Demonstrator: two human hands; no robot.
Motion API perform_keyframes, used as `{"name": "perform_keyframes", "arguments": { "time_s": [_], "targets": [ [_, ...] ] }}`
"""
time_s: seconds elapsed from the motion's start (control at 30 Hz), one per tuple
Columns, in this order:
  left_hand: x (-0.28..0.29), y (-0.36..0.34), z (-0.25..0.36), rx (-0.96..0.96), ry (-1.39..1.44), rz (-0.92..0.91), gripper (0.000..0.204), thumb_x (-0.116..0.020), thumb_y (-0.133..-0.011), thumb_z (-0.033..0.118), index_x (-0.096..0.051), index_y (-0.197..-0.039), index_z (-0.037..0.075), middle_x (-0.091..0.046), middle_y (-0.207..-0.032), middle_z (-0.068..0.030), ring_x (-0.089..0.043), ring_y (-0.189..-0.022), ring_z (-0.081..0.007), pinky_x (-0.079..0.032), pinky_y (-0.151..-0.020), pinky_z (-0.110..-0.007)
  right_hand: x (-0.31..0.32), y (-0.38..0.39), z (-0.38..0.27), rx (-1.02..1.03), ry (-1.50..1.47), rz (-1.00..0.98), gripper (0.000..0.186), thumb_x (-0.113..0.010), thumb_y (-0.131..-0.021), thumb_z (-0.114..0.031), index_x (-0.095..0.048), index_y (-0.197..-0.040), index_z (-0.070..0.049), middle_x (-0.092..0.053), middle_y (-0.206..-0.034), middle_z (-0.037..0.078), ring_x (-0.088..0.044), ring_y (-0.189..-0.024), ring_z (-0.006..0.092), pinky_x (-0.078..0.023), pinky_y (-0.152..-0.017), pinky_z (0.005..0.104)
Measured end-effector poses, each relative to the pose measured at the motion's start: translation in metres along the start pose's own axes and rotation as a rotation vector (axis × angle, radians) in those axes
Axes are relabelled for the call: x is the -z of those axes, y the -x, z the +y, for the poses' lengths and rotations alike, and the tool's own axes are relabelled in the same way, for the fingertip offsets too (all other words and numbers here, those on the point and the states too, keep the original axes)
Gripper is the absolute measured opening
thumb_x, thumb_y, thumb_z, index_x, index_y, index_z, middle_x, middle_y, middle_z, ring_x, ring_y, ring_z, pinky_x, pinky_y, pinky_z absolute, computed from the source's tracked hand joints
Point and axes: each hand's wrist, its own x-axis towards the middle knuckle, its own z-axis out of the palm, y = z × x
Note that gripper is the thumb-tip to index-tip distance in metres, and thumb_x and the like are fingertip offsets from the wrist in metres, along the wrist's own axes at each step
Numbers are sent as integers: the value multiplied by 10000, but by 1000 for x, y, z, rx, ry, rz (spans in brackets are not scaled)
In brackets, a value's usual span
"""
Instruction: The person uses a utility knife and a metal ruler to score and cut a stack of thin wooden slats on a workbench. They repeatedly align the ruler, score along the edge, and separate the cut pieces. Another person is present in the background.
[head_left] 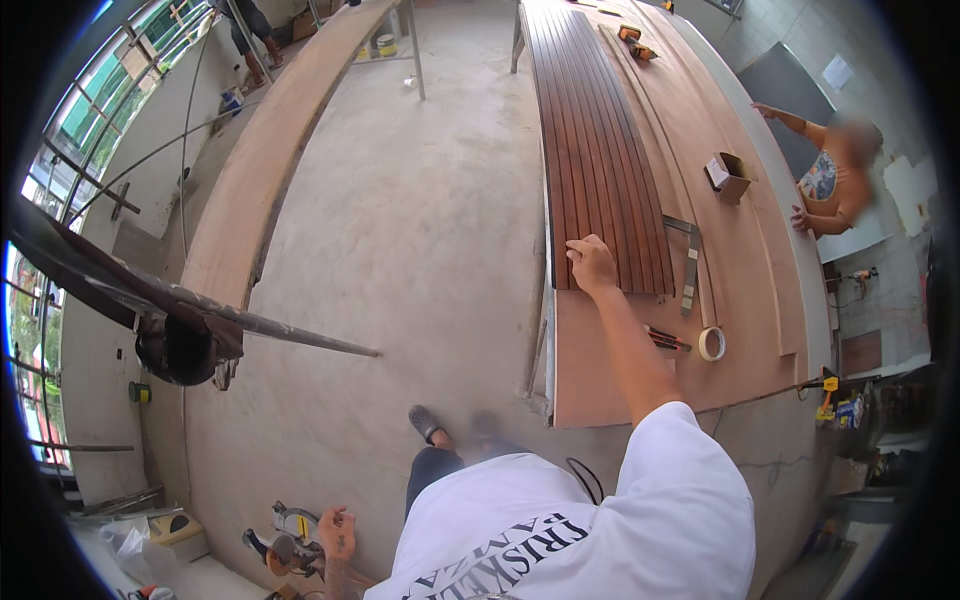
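Note:
My right arm reaches out over the bench, and my right hand (592, 262) is at the near end of a dark reddish-brown slatted wood panel (600, 150). Its fingers are bent and pinched together just above or against the slats; whatever they may hold is too small to make out. Low on my left side hangs my left hand (337, 532), fingers loosely curled with nothing visible in them. Close to my right forearm lie a metal square (690, 265), a red-and-black cutter or pen-like tool (667, 338) and a roll of pale tape (711, 343).
The panel rests on a wide plywood bench (600, 380). Farther along it are an open cardboard box (728, 178) and a yellow-black power tool (635, 43). Another person (840, 175) leans at its right edge. A long plank (240, 200) stands left; a miter saw (290, 545) sits low left.

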Motion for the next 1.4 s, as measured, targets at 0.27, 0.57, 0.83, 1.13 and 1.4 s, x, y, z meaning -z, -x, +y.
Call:
{"name": "perform_keyframes", "arguments": {
  "time_s": [0.27, 0.57, 0.83, 1.13, 1.4],
  "targets": [
    [-1, -161, 46, -196, -226, -201, 337, -765, -874, 163, -735, -1167, -3, -722, -1018, -149, -689, -853, -242, -565, -786, -379, -14, 20, -25, -118, 36, 231, 99, -754, -935, -186, -826, -952, -121, -722, -1096, 58, -654, -1104, 310, -542, -952, 443],
    [-43, -336, 226, -527, -105, -346, 322, -767, -886, 132, -737, -1174, -9, -734, -943, -109, -677, -827, -191, -559, -750, -333, -41, 14, -69, -555, 65, 350, 118, -717, -958, -177, -799, -947, -93, -735, -1127, 75, -594, -1218, 314, -462, -1061, 482],
    [-124, -427, 332, -434, -160, -469, 357, -771, -878, 185, -749, -1186, 5, -747, -1045, -171, -698, -931, -256, -565, -832, -385, -22, 9, -35, -571, -57, 610, 142, -607, -993, -143, -696, -932, -51, -736, -926, 169, -701, -944, 402, -553, -861, 505],
    [-132, -567, 375, -575, -833, -533, 516, -835, -792, 302, -727, -1182, -18, -723, -1094, -243, -700, -1030, -358, -565, -925, -441, 94, 84, 58, -800, 164, 904, 64, -725, -867, -67, -662, -875, -57, -693, -755, 124, -705, -731, 339, -547, -673, 456],
    [-197, -676, 467, -586, -890, -681, 532, -840, -761, 286, -741, -1171, -38, -756, -1074, -273, -736, -1024, -382, -580, -900, -432, 69, 211, 31, -1605, 708, 901, 246, -739, -876, -78, -677, -1113, -49, -671, -1187, 195, -655, -1116, 387, -546, -917, 480]
  ]
}}
